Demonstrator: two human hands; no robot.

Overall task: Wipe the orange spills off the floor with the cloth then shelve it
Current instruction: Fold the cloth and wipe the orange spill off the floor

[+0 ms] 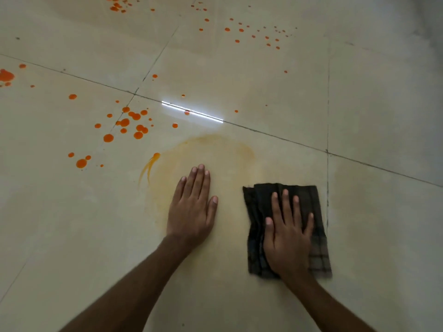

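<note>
A dark checked cloth (316,248) lies folded flat on the pale tiled floor at the lower right. My right hand (287,238) presses on it with straight, spread fingers. My left hand (191,207) rests flat on the bare floor to the cloth's left, fingers straight. A faint smeared orange ring (215,149) arcs on the tile just beyond my left hand, with a darker streak (149,165) at its left end. Orange drops (130,124) cluster on the floor to the far left of my hands.
More orange drops are scattered at the far right (254,35), the top left (117,4) and the left edge (6,75). Dark grout lines (327,116) cross the floor. A bright light reflection (191,111) lies on one joint.
</note>
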